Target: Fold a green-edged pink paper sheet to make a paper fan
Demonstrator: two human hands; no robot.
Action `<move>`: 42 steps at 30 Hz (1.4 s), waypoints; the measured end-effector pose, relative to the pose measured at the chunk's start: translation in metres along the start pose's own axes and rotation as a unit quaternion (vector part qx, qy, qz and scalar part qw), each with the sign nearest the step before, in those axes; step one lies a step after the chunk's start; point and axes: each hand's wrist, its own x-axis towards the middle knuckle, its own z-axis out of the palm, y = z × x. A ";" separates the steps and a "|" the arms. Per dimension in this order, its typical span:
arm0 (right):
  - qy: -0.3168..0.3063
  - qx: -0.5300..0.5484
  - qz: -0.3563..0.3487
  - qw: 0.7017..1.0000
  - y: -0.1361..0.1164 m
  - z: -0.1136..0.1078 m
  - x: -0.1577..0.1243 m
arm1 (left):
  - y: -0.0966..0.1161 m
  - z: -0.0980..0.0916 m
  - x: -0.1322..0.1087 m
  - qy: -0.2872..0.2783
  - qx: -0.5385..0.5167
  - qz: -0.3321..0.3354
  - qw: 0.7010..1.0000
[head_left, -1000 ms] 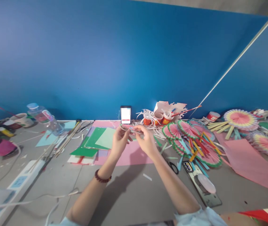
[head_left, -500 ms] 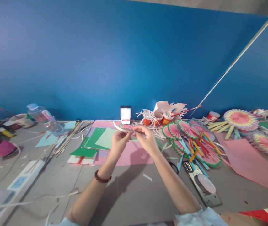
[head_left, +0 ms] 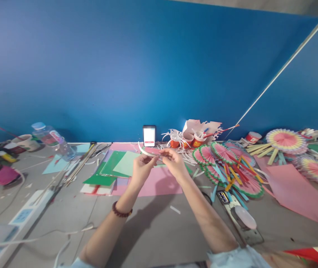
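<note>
Hovering above the tabletop, a pleated paper strip is pinched by the left grip and the right grip.

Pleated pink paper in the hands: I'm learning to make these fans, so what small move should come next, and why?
Probably pull the white strip clear with the left hand while the right hand pinches the pleated pink paper. The strip curls loose off the paper's left end, and both hands hold the paper in the air.
</note>
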 end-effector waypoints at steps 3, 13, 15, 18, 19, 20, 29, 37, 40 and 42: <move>0.001 0.016 0.004 1.000 0.000 0.001 0.000 | -0.002 0.000 0.000 -0.006 0.000 0.003 1.000; -0.003 0.007 -0.006 1.000 -0.002 0.001 -0.001 | -0.001 0.000 0.000 -0.007 0.000 0.004 1.000; 0.002 0.019 0.000 1.000 -0.001 0.001 0.000 | -0.002 0.001 -0.001 -0.010 -0.004 0.004 1.000; 0.018 0.040 0.017 0.999 0.000 0.001 0.000 | -0.006 0.003 -0.002 -0.012 -0.021 0.005 1.000; 0.022 0.045 0.021 0.999 -0.001 0.001 0.000 | -0.007 0.004 -0.002 -0.012 -0.028 0.008 1.000; 0.025 0.050 0.025 0.998 -0.002 0.001 0.000 | -0.008 0.005 -0.002 -0.011 -0.033 0.013 0.999; 0.025 0.129 0.062 0.989 -0.013 -0.002 -0.002 | -0.011 0.006 -0.006 -0.044 -0.046 0.146 0.987; 0.106 0.146 0.043 0.983 0.004 -0.039 0.026 | 0.014 -0.004 -0.005 -0.036 -0.160 -0.005 0.986; 0.112 0.116 0.052 0.986 0.008 -0.045 0.030 | 0.014 -0.006 0.002 -0.033 -0.192 -0.080 0.977; 0.111 0.091 0.050 0.988 0.013 -0.045 0.030 | 0.013 -0.006 0.004 -0.029 -0.206 -0.106 0.972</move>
